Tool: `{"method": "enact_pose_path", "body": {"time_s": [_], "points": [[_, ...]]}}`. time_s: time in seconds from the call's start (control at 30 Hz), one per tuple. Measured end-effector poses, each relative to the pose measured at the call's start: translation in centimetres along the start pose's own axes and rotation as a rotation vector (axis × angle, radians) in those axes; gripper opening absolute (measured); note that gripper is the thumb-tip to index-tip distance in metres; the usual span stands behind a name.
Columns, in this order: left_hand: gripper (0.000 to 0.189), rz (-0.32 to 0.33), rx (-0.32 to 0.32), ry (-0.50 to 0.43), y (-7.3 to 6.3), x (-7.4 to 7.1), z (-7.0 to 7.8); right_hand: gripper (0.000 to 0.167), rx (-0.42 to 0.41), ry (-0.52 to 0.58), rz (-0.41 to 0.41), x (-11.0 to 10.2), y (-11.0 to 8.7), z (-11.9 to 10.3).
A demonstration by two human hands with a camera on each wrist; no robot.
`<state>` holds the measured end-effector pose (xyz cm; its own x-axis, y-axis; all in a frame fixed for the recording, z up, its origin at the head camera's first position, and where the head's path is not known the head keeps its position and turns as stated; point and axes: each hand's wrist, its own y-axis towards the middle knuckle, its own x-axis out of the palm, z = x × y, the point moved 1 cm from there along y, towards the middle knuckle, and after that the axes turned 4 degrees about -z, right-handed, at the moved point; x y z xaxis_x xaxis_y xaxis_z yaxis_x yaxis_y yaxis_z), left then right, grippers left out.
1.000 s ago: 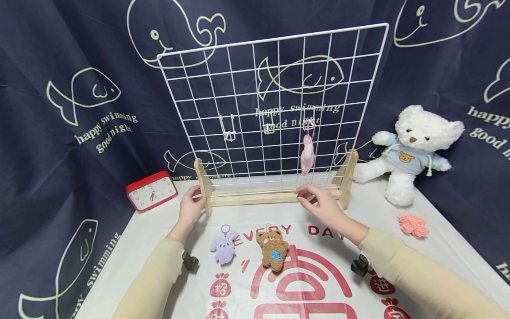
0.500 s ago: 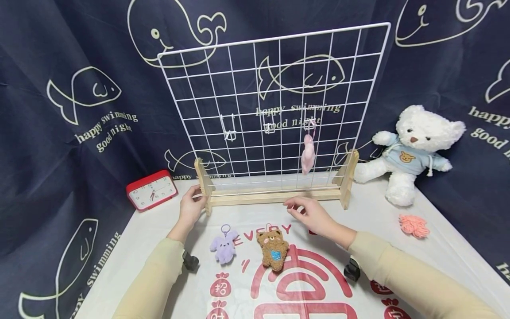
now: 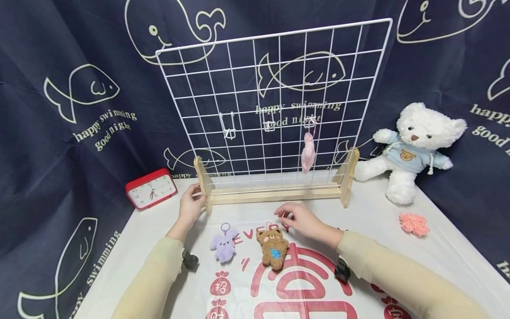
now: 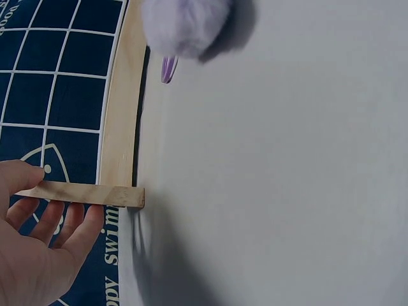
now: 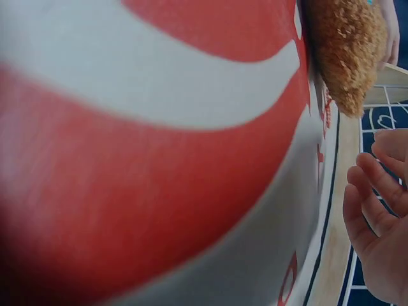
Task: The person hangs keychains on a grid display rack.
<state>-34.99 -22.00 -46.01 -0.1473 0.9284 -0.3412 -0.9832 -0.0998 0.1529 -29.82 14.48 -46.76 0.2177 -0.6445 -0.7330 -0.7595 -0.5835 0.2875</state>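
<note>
A person's right hand (image 3: 301, 219) hovers over a white desk (image 3: 374, 207) beside a brown bear charm (image 3: 273, 250), its fingers loosely bent, a gap between them and the thumb, holding nothing. The bear lies face up, a short way back toward the person and slightly left of the right fingertips, its long axis running from the feet, nearest the person, to the head and hanging loop (image 3: 268, 226), which point toward the rack. The loop is the part closest to the right fingertips, making the right hand plainly the nearer of the two. The left hand (image 3: 191, 205), farther off, grips the wooden left upright (image 3: 202, 180) of the rack, thumb on one side and fingers on the other. A purple plush charm (image 3: 224, 248), its ring also toward the rack, lies left of the bear. Above, a pink charm (image 3: 307, 153) hangs from the right-hand hook on the white wire grid (image 3: 280, 88); the left hook (image 3: 229, 132) and middle hook (image 3: 269, 127) carry nothing.
</note>
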Motion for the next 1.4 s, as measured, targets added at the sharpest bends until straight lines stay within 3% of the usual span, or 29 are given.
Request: {"method": "enact_pose_path", "body": {"time_s": [0.23,0.6,0.87,1.4], "points": [[0.045,0.000,0.001,-0.007,0.0,-0.1,-0.1,0.010,0.037,-0.005,-0.050,1.2,0.8,-0.2],[0.045,0.006,0.006,-0.016,0.1,-0.1,-0.1,0.005,0.047,-0.081,-0.050,2.4,2.1,-0.2],[0.044,0.001,0.006,-0.014,-0.1,0.0,-0.1,0.004,0.103,-0.121,-0.073,2.9,2.6,-0.2],[0.044,-0.003,-0.001,-0.011,0.0,0.0,-0.1,0.018,0.208,-0.163,-0.101,3.2,3.6,-0.6]]}}
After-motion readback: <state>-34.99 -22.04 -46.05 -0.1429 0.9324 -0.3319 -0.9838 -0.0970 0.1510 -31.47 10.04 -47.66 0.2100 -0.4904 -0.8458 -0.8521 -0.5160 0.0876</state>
